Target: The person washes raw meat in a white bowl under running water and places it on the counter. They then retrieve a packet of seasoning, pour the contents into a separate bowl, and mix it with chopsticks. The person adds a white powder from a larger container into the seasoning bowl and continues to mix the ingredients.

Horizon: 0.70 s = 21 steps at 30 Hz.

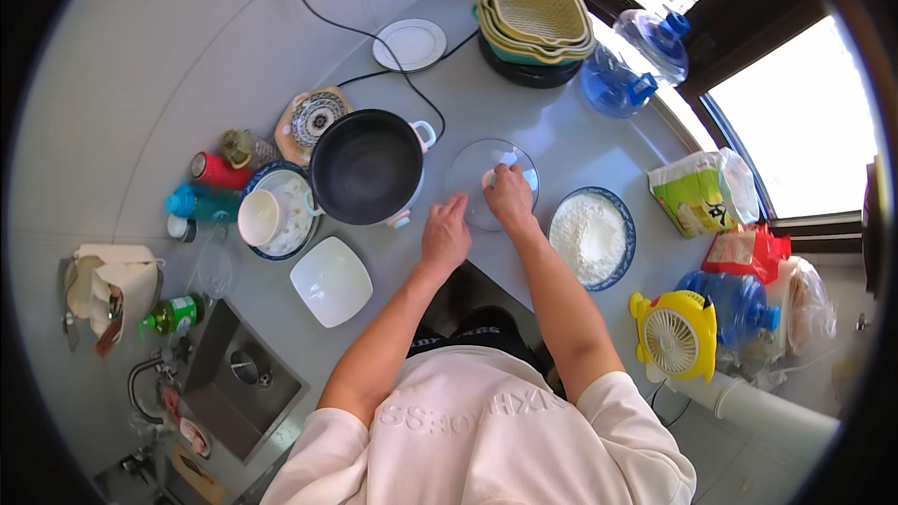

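A round clear glass lid [468,167] lies on the grey counter in front of me. My right hand [510,198] grips the pinkish knob at its middle. By the lid's left rim is my left hand [447,235], with its forefinger stretched out and nothing seen in it; whether it touches the glass is unclear. Left of the lid stands an electric cooking pot [367,167] with a dark, bare inside and pale handles. A blue-rimmed bowl [591,238] of white powder, which looks like flour, sits to the right of my right forearm.
Left are a square white dish [332,282], a small white bowl [259,218] on a blue-rimmed bowl, several bottles and a sink [238,372]. A black cord [358,31] runs to a wall socket. Stacked baskets [537,14] stand at the back, a yellow fan [675,337] at right.
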Motion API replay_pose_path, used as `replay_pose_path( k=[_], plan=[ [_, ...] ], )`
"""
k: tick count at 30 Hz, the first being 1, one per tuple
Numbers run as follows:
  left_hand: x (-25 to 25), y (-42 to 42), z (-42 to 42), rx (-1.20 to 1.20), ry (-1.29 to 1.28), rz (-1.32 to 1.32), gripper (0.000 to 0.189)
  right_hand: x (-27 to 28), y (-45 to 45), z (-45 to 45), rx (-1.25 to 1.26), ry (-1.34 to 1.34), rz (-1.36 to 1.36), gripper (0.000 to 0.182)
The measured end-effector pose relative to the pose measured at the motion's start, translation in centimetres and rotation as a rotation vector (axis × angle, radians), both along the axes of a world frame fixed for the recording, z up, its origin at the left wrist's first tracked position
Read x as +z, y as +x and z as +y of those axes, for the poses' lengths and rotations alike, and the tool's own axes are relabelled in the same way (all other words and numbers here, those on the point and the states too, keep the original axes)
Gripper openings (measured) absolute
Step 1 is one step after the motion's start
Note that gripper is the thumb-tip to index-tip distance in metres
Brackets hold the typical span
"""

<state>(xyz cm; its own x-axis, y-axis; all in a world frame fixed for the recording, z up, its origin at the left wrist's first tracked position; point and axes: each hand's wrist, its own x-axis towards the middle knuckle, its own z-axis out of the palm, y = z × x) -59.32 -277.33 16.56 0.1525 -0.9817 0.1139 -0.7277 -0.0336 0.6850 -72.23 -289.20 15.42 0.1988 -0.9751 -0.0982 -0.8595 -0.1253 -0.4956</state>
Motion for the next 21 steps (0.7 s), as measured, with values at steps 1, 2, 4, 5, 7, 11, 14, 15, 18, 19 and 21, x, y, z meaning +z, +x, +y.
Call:
replay_pose_path(
  k=[1,2,4,5,7,11,14,15,18,19,21],
  plan=[
    [0.1,0.3,0.3,0.019,0.015,0.005,0.044,-0.4,0.3,0.0,0.017,0.015,0.008,0.027],
    [0.2,0.7,0.6,0.039,0.013,0.014,0.044,-0.8,0.6,0.0,0.019,0.035,0.029,0.027],
    [0.4,1.4,1.3,0.084,0.0,0.038,0.042,-0.3,1.4,0.1,0.028,0.066,0.078,0.029],
    [0.5,1.8,1.9,0.099,-0.025,0.061,0.041,-0.1,2.0,0.3,0.041,-0.086,0.065,0.029],
    [1.3,3.0,2.8,0.13,-0.084,0.105,0.039,3.0,3.3,0.5,0.067,-0.397,0.028,0.029],
    [3.9,5.4,5.0,0.254,-0.217,0.153,0.034,10.1,9.4,1.0,0.392,-0.526,-0.158,0.023],
    [4.7,7.3,6.3,0.342,-0.262,0.174,0.029,11.7,14.4,2.5,0.667,-0.368,0.064,0.028],
    [4.8,8.0,6.7,0.355,-0.283,0.116,0.028,11.3,16.0,2.7,0.723,-0.28,0.197,0.031],
    [5.1,9.1,7.9,0.38,-0.328,0.044,0.025,9.2,18.0,3.1,0.772,-0.199,0.384,0.042],
    [5.2,9.4,8.3,0.388,-0.341,0.036,0.024,8.7,18.3,3.2,0.773,-0.203,0.409,0.046],
    [5.3,9.6,9.3,0.423,-0.306,0.092,0.022,8.2,18.5,3.1,0.811,-0.158,0.474,0.049]
  ],
)
